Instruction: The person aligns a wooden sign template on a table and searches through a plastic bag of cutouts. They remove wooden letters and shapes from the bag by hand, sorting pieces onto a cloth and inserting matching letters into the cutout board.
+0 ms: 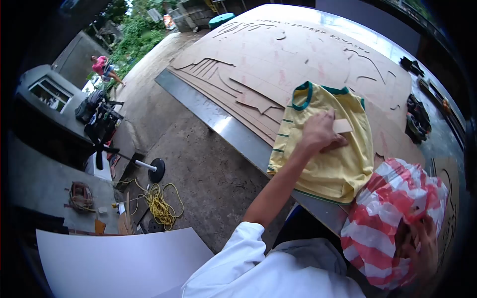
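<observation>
A yellow sleeveless shirt (343, 164) with green trim at its neck and armholes lies spread over the near edge of the table. Resting on its upper middle, my left hand (322, 133) has its fingers curled around a small pale rectangular card (343, 125), which sticks out to the right. To the right of the shirt sits a crumpled red-and-white striped plastic bag (375, 233). My right hand (422, 246) grips the bag beside its dark opening; the bag's contents cannot be made out.
Cut cardboard sheets (298, 59) cover the metal-edged table (218, 124). Dark objects (417, 119) lie along its right side. On the concrete floor at left are a coiled yellow cord (164, 206) and a fan-like stand (156, 170). A white panel (119, 263) stands near me. A person (102, 67) is far off.
</observation>
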Demonstrator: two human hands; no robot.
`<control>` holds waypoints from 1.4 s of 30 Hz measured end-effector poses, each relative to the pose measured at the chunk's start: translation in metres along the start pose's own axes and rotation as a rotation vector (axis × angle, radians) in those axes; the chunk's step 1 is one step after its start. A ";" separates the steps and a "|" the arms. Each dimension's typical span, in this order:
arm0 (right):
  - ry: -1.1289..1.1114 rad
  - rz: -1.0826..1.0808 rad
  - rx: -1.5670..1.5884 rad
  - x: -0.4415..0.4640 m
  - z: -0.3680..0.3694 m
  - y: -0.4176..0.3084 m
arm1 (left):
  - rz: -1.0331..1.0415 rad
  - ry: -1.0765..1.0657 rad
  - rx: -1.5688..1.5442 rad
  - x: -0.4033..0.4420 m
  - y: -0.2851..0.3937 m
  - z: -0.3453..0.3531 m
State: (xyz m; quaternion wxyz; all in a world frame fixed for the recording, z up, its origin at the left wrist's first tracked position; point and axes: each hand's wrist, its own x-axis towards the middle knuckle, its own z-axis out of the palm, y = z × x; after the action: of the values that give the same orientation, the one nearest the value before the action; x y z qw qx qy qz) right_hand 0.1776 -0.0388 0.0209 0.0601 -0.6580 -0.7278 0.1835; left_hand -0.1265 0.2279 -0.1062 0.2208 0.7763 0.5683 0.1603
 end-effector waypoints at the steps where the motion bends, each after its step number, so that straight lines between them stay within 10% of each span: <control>1: 0.193 -0.049 -0.143 0.005 0.008 0.014 | 0.029 0.046 0.076 0.001 0.001 -0.003; 11: 0.122 -0.110 -0.012 0.068 0.011 0.061 | 0.321 0.328 -0.543 -0.084 0.060 -0.033; 14: 0.088 -0.198 -0.089 0.096 0.017 0.054 | 0.969 0.248 -0.783 -0.147 0.126 -0.020; 17: -0.029 -0.303 -0.015 0.114 0.023 0.054 | 1.289 0.040 -0.272 -0.158 0.183 0.014; 27: 0.148 -0.109 0.053 -0.018 0.028 0.033 | 0.646 -0.249 0.354 -0.158 0.192 -0.001; 32: 0.370 0.069 -0.023 -0.033 0.053 0.034 | 0.714 -0.089 0.269 -0.141 0.218 0.021; 35: 0.353 0.090 -0.009 -0.036 0.051 0.037 | 1.150 -0.015 0.253 -0.105 0.218 0.056; 42: 0.614 0.137 0.334 -0.046 0.030 0.051 | 1.092 -0.379 0.179 -0.076 0.236 0.058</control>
State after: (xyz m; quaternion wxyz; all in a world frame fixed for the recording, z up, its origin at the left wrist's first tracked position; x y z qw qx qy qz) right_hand 0.2215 -0.0863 -0.0172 0.3706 -0.7109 -0.5897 0.0973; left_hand 0.0708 0.0856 -0.0312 0.1375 0.9875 0.0480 0.0608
